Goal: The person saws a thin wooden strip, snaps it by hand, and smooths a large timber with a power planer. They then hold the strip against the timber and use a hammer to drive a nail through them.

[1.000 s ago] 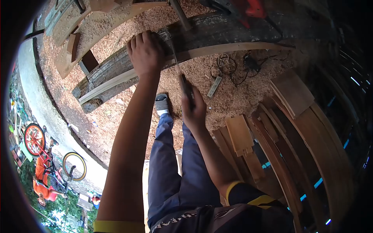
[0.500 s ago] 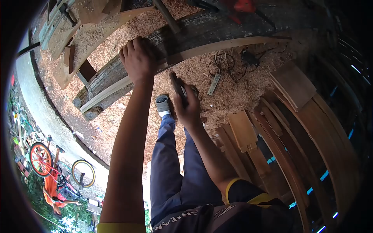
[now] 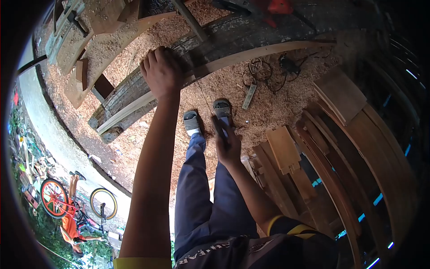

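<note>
My left hand (image 3: 161, 74) is closed over a long pale wooden strip (image 3: 127, 113), pressing it against the dark, weathered beam (image 3: 242, 33). Gripped in my right hand (image 3: 229, 148) is the dark handle of a handsaw (image 3: 219, 125), held low in front of my right leg. Its thin blade, seen nearly edge-on, runs up to the strip just right of my left hand. The blade's tip at the wood is hard to make out. What lies under my left fingers is hidden.
Wood shavings (image 3: 264, 103) cover the ground around my sandals. A power strip (image 3: 249, 96) and cables lie beyond my right foot. Stacked boards (image 3: 380, 148) fill the right side. A red tool (image 3: 281, 6) rests on the beam. Outside at left, a person is beside a bicycle (image 3: 54, 198).
My right hand has drawn the saw back toward my body, showing more of the blade. My left hand stays on the strip, and the view has shifted slightly.
</note>
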Tool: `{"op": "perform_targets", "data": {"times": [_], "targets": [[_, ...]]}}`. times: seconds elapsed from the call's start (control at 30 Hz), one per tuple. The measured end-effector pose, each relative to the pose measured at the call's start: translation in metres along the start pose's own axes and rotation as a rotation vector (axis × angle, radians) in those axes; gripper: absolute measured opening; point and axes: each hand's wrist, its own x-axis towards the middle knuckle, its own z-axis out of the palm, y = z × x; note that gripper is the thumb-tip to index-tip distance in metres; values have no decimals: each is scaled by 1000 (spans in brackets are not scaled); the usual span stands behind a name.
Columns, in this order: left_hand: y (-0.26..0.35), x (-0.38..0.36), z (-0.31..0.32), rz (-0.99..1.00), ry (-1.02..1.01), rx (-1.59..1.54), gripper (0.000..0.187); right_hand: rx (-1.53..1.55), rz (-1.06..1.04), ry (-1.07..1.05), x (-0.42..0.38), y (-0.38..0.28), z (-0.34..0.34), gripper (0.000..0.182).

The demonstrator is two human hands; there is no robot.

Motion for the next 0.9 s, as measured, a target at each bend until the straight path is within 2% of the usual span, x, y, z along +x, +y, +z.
{"op": "perform_targets", "data": {"times": [0.1, 0.2, 0.3, 0.37, 0.47, 0.6, 0.73, 0.83, 0.9], "targets": [[-1, -2, 3, -3, -3, 11, 21, -151, 17, -56, -12, -4, -21, 45], [0, -1, -2, -28, -44, 11, 22, -111, 78, -102, 66, -41, 15, 48], [2, 3, -4, -37, -58, -2, 23, -80, 1, -27, 65, -23, 24, 51], [-1, 0, 1, -25, -43, 15, 23, -96, -105, 18, 12, 3, 6, 51], [1, -1, 0, -30, -33, -10, 23, -191, -25, -24, -21, 2, -20, 51], [-1, 1, 1, -17, -11, -4, 23, -113, 16, 28, 9, -13, 3, 50], [0, -3, -1, -22, -46, 12, 23, -47, 179, -66, 31, -18, 3, 42], [-3, -1, 3, -7, -34, 11, 23, -149, -132, 3, -4, -10, -16, 48], [-5, -3, 6, 11, -21, 14, 24, -144, 5, -34, -22, -9, -25, 51]]}}
